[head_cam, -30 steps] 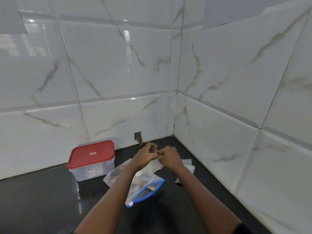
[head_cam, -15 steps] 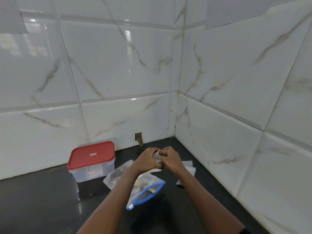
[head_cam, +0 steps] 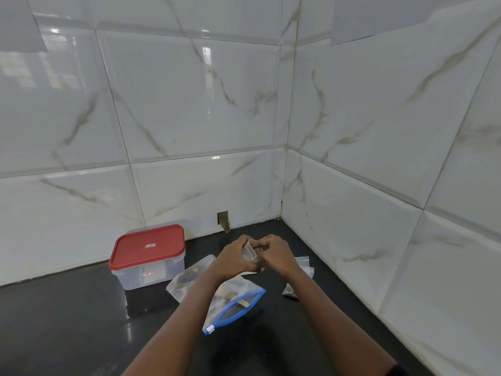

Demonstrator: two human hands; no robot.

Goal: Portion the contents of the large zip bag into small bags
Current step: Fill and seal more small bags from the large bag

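1. One small bag (head_cam: 251, 251), clear, is held above the tabletop (head_cam: 81, 321), just over the far end of the large bag.
2. Two hands are on it. The left hand (head_cam: 232, 258) has its fingers curled round the bag's left side. The right hand (head_cam: 277, 255) pinches the right side with curled fingers. The knuckles of both are close together.
3. One large zip bag (head_cam: 236, 299) lies flat on the tabletop under the left forearm. It has a blue zip strip, its mouth gapes toward the camera, and dark contents show inside.
4. Loose small bags (head_cam: 305, 264) lie right of the hands near the right wall, at least two; the exact count is unclear. One filled small bag (head_cam: 290, 290) with dark contents lies just in front of them.
5. One clear container (head_cam: 151, 275) with one red lid (head_cam: 147, 246) stands left of the large zip bag, by the back wall.
6. One small hole (head_cam: 222, 217) shows low in the back wall tiles.
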